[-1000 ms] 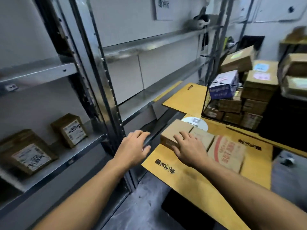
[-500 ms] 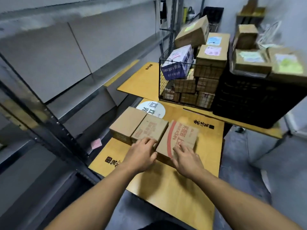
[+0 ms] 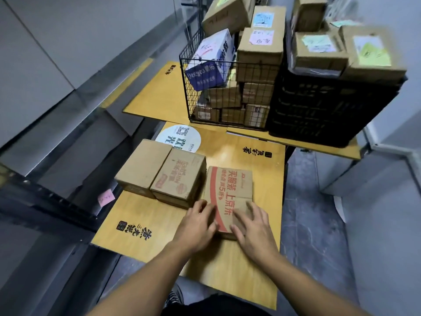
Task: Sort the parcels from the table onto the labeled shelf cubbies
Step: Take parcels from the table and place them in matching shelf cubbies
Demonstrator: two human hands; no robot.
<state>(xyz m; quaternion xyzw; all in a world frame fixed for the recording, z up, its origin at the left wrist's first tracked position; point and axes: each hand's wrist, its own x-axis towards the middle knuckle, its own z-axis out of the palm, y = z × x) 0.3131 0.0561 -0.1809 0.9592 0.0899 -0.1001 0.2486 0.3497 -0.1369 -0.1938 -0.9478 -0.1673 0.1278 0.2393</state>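
Forearms come in from the bottom edge, and both hands meet on the nearest parcel. My left hand (image 3: 197, 226) lies against the near left edge of the red-printed parcel (image 3: 230, 190), fingers a little bent. The picture is blurred there, so I cannot tell if they really grip it. My right hand (image 3: 253, 226) lies flat on the top of the same parcel near its right corner, fingers spread and relaxed, holding nothing.

This parcel lies flat on the yellow table (image 3: 148, 220), near the table's right side. Just to its left stands the faded-print parcel (image 3: 180, 176), and touching that one on the left is the plain parcel (image 3: 143, 165). These two are a little farther from me. Behind them a round white sticker (image 3: 182, 136) is on the table, partly hidden by the two parcels.

To the left, a pink note (image 3: 106, 197) sits on the grey metal shelf (image 3: 57, 124).

Farther back, a wire basket (image 3: 189, 71) is packed with brown boxes, and a blue and white box (image 3: 210, 62) leans out of its top. Right beside the basket stands a black crate (image 3: 319, 106) with more labelled boxes on top.
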